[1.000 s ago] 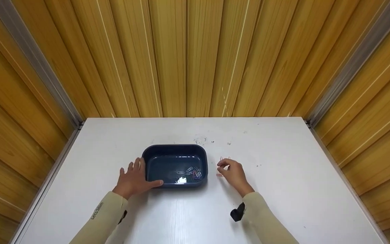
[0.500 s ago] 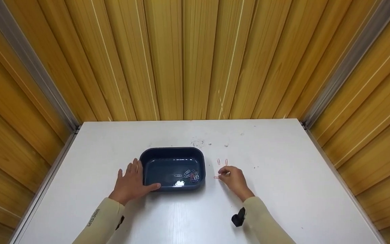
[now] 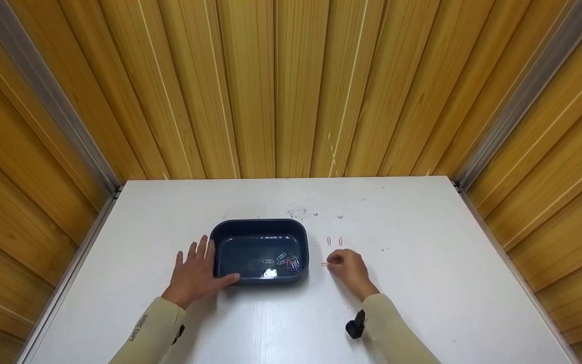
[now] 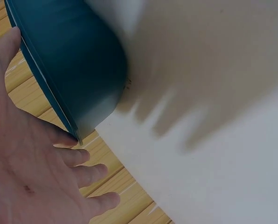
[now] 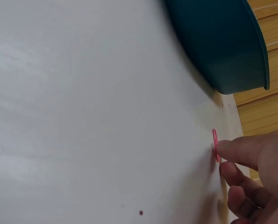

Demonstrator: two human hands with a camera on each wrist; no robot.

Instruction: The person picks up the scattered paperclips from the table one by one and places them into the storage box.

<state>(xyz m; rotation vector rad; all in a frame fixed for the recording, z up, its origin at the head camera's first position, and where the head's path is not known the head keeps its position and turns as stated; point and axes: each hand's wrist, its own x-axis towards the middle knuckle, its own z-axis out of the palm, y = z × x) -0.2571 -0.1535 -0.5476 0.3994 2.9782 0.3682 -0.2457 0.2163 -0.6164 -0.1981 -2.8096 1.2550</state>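
Observation:
A dark blue rectangular tub (image 3: pixel 260 280) stands on the white table, with several paper clips (image 3: pixel 291 263) in its near right corner. My left hand (image 3: pixel 194 275) lies against the tub's left side, fingers spread and fairly straight, thumb over the near rim. To the right of the tub, my right hand (image 3: pixel 350 273) pinches a red paper clip (image 5: pixel 216 145) at the tabletop between thumb and forefinger; one end of it sticks out toward the tub. Farther back lie two more red paper clips, a left one (image 3: pixel 329 241) and a right one (image 3: pixel 340 241), side by side and apart from my fingers.
Dark specks and scuffs (image 3: pixel 298 211) mark the white table (image 3: pixel 422 283) behind the tub. Yellow wood-patterned panels (image 3: pixel 291 101) wall the table at the back and both sides, with grey metal posts (image 3: pixel 523 101) at the corners.
My right fingertips have closed in on the near red paper clip. The two farther clips, partly covered by that hand at first, now show fully. The left hand stays at the tub.

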